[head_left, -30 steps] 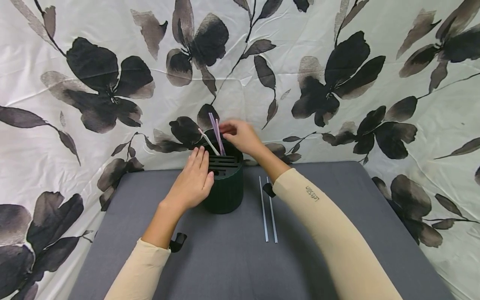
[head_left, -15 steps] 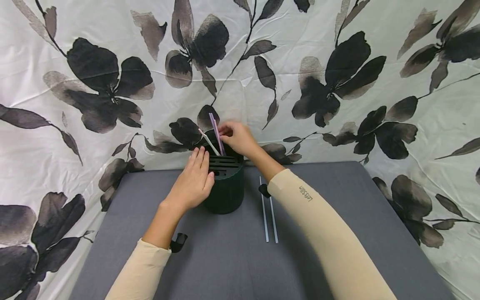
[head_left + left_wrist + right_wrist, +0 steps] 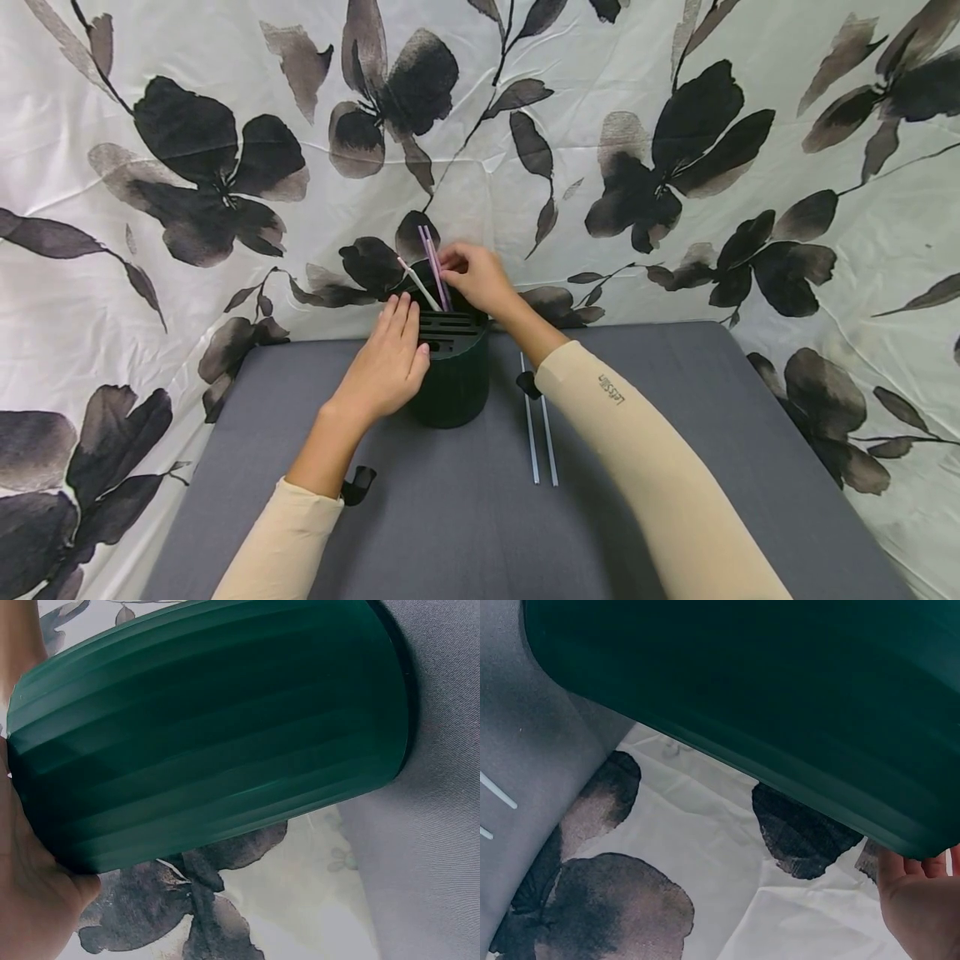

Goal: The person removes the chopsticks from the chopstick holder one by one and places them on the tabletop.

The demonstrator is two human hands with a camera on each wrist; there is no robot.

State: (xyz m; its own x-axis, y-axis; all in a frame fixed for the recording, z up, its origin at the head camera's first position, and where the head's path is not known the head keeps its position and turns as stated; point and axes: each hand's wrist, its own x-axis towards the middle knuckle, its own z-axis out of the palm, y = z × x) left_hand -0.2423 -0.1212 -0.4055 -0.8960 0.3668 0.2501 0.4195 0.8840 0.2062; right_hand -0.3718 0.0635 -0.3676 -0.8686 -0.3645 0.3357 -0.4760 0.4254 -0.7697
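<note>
- Compared with a second ago, the right hand (image 3: 477,277) and its sleeve (image 3: 645,442) have shifted slightly leftward, and the purple sticks (image 3: 433,264) stand closer together.
- The right hand's fingers bend beside the purple sticks at the far rim; whether they pinch one, I cannot tell.
- The left hand (image 3: 384,364) rests on the near-left rim, fingers extended side by side, thumb slightly apart.
- The dark green ribbed holder (image 3: 450,396) stands upright on the grey table (image 3: 450,517), between the hands.
- Behind its slotted black insert (image 3: 459,320), the purple sticks and a white stick (image 3: 418,284) lean leftward.
- Two pale sticks (image 3: 532,442) lie near the holder, partly hidden by the right arm.
</note>
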